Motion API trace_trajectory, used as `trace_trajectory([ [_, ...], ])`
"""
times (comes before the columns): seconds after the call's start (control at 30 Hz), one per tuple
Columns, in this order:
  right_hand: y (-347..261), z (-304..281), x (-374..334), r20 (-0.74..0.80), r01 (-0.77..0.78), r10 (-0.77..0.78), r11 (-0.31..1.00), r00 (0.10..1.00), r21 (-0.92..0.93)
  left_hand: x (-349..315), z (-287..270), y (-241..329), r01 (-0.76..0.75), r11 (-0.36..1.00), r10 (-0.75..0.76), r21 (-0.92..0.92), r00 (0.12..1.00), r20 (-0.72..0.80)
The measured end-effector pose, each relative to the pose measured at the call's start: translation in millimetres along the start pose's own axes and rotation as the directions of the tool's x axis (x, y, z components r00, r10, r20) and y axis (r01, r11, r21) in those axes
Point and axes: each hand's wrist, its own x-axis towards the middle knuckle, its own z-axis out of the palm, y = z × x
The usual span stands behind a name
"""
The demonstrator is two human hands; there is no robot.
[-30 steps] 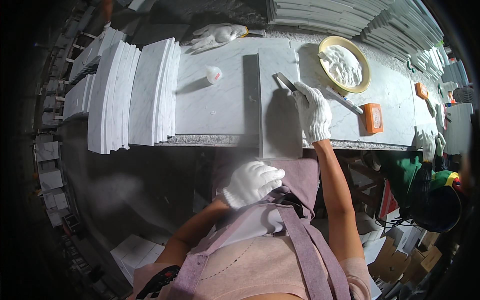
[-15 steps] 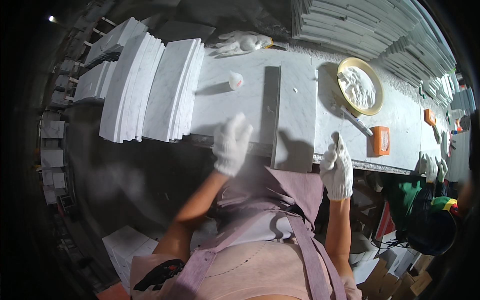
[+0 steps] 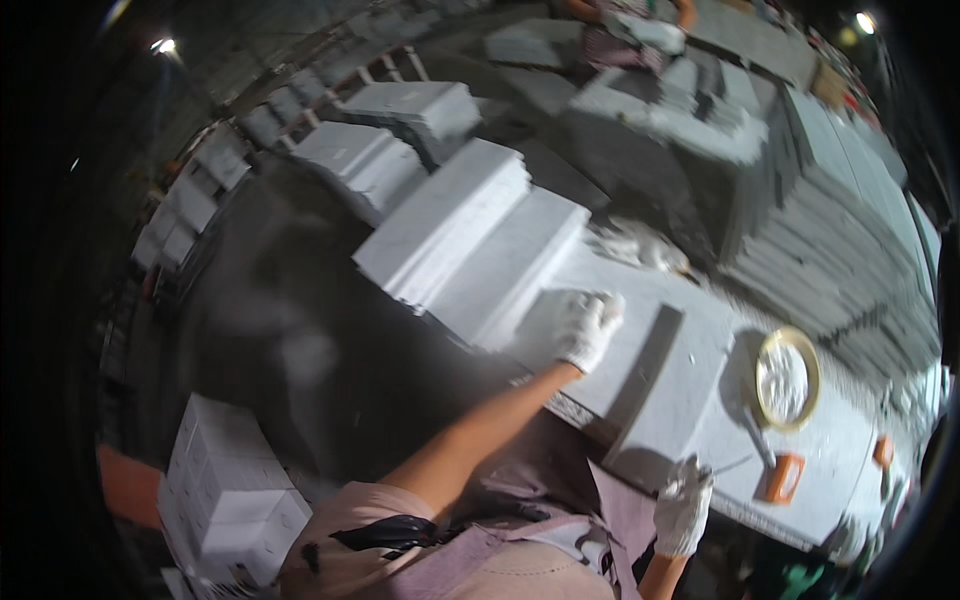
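Observation:
My left hand (image 3: 588,332), in a white knit glove, reaches over the marble bench top (image 3: 640,300) beside the leaning stacks of white slabs. Its fingers are curled closed, and whatever they hold is hidden. My right hand (image 3: 685,508), gloved too, is held low at the bench's near edge. A thin, narrow tool (image 3: 732,464) sticks out from its pinched fingers; blur hides its exact kind. Between my hands lies a long marble slab (image 3: 680,375) with a small white speck on it. I cannot see the small white bottle.
Slab stacks (image 3: 450,215) stand at the bench's left end. A spare glove (image 3: 640,247) lies at the back. Toward the right are a yellow bowl of white paste (image 3: 815,385), a marker (image 3: 760,437) and an orange box (image 3: 786,478). Tall slab piles (image 3: 830,250) rise behind.
The view has swung left and tilted. My left hand has moved forward over the bench to about where the white bottle stood. My right hand stays near the front edge.

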Motion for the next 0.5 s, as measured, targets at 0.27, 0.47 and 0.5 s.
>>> trace_trajectory([
  [0.27,-5,8,21,0.25,0.132,-0.125,0.991,0.96,-0.013,-10,-10,27,-0.03,0.977,0.02,-0.211,0.999,-0.049],
  [0.47,-18,37,24,0.128,0.113,-0.09,0.976,0.988,-0.189,-53,-7,57,-0.152,0.761,0.147,-0.63,0.987,-0.061],
  [0.5,-24,41,23,0.085,0.068,-0.05,0.971,0.995,-0.229,-59,-7,60,-0.193,0.735,0.207,-0.651,0.977,-0.055],
])
